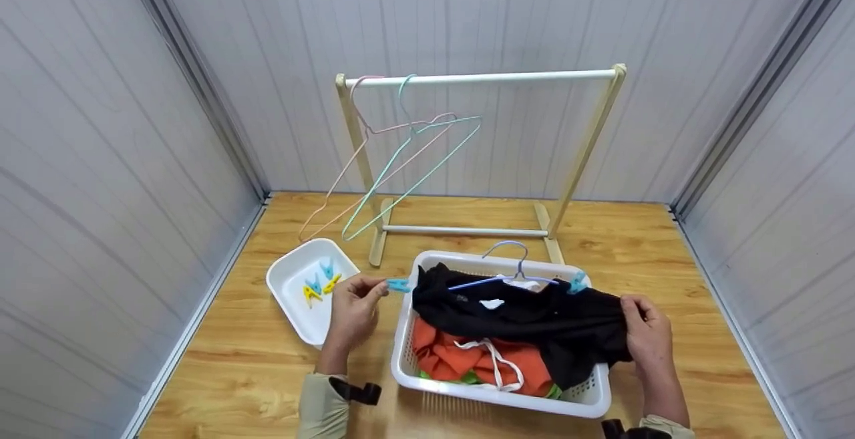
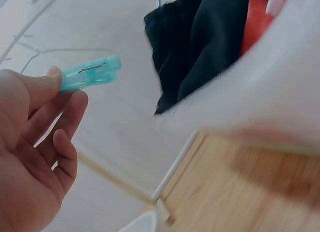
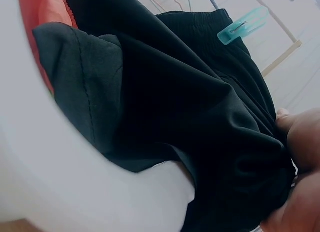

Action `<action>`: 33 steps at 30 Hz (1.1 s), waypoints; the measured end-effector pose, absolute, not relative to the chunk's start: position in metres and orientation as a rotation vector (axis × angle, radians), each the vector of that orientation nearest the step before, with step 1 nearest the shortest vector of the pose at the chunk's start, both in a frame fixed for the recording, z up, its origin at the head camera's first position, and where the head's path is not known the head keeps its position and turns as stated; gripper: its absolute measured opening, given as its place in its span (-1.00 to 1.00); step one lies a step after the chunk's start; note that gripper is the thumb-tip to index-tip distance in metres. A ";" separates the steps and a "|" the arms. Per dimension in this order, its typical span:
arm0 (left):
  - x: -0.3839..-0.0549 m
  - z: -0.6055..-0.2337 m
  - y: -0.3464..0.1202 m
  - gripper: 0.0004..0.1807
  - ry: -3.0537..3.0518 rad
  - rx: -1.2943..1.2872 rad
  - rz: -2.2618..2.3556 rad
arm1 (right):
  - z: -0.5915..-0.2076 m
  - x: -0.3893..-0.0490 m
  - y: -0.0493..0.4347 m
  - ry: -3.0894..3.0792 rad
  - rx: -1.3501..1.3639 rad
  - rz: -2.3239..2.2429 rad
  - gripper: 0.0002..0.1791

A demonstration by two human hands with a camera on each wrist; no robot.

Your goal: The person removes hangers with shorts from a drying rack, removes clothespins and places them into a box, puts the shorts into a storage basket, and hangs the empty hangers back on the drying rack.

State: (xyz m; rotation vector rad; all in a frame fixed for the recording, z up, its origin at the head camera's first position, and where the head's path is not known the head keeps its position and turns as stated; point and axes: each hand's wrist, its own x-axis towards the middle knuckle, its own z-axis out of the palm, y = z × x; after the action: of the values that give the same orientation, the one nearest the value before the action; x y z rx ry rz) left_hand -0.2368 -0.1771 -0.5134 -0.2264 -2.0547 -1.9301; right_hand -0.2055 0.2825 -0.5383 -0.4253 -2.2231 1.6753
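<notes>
Between thumb and fingertips, my left hand pinches a light-blue clothespin, held just left of the black shorts and apart from them. The shorts have a gathered waistband and lie across the top of the white basket. My right hand grips their right side, bunching the cloth. A blue-purple hanger lies at the waistband, its hook standing up. Another light-blue clothespin is clipped on the waistband near the hanger's right end. Part of the hanger is hidden by the cloth.
Orange cloth with a white drawstring fills the basket's front. A white tray at left holds several blue and yellow clothespins. Behind stands a rack with a white rail, where a pink hanger and a mint hanger hang.
</notes>
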 end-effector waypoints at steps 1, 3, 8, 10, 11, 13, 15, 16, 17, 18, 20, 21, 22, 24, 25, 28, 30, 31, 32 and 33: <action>-0.237 -0.514 -0.181 -0.96 -2.060 -0.218 -1.909 | -0.538 -0.205 0.283 -2.220 -0.423 1.677 -0.57; -0.239 -0.515 -0.189 -0.97 -2.057 -0.209 -1.880 | -0.538 -0.205 0.283 -2.220 -0.426 1.680 -0.57; -0.249 -0.532 -0.212 -0.98 -2.090 -0.134 -1.765 | -0.539 -0.201 0.285 -2.268 -0.466 1.663 -0.56; -0.255 -0.540 -0.224 -0.98 -2.113 -0.076 -1.713 | -0.540 -0.200 0.286 -2.278 -0.473 1.660 -0.55; -0.258 -0.544 -0.230 -0.96 -2.127 -0.040 -1.689 | -0.540 -0.200 0.286 -2.281 -0.474 1.657 -0.54; -0.260 -0.546 -0.241 -0.94 -2.156 0.032 -1.625 | -0.541 -0.199 0.286 -2.288 -0.465 1.660 -0.53; -0.262 -0.549 -0.251 -0.93 -2.195 0.108 -1.553 | -0.541 -0.199 0.286 -2.296 -0.455 1.655 -0.53; -0.263 -0.549 -0.256 -0.92 -2.216 0.143 -1.515 | -0.542 -0.199 0.286 -2.303 -0.451 1.650 -0.53; -0.264 -0.550 -0.261 -0.92 -2.241 0.169 -1.475 | -0.542 -0.199 0.286 -2.308 -0.449 1.645 -0.53; -0.265 -0.551 -0.265 -0.92 -2.263 0.189 -1.443 | -0.543 -0.199 0.285 -2.313 -0.447 1.640 -0.54; -0.270 -0.553 -0.272 -0.92 -2.319 0.215 -1.378 | -0.543 -0.198 0.285 -2.319 -0.449 1.628 -0.54; -0.273 -0.553 -0.275 -0.92 -2.346 0.228 -1.351 | -0.543 -0.198 0.285 -2.319 -0.451 1.627 -0.54; -0.276 -0.553 -0.278 -0.91 -2.379 0.246 -1.324 | -0.544 -0.199 0.285 -2.324 -0.453 1.625 -0.53; -0.282 -0.552 -0.284 -0.90 -2.455 0.301 -1.286 | -0.544 -0.199 0.285 -2.329 -0.452 1.624 -0.53; -0.286 -0.552 -0.286 -0.87 -2.493 0.330 -1.267 | -0.544 -0.199 0.285 -2.327 -0.456 1.628 -0.53; -0.296 -0.550 -0.293 -0.73 -2.563 0.430 -1.253 | -0.543 -0.201 0.284 -2.316 -0.465 1.638 -0.54; -0.302 -0.549 -0.297 -0.62 -2.565 0.462 -1.273 | -0.542 -0.202 0.284 -2.304 -0.470 1.645 -0.54; -0.304 -0.549 -0.299 -0.57 -2.549 0.467 -1.290 | -0.541 -0.202 0.284 -2.301 -0.471 1.645 -0.54; -0.306 -0.549 -0.300 -0.52 -2.530 0.471 -1.307 | -0.541 -0.203 0.284 -2.302 -0.470 1.644 -0.53; -0.308 -0.549 -0.302 -0.51 -2.514 0.466 -1.323 | -0.540 -0.203 0.284 -2.301 -0.472 1.646 -0.53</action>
State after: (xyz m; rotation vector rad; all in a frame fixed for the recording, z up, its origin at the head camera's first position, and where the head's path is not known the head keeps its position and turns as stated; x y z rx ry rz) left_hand -0.3077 -0.3016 -0.5488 0.4659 -2.5140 -1.3231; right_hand -0.2027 0.2841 -0.5402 -0.4717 -2.3005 1.6455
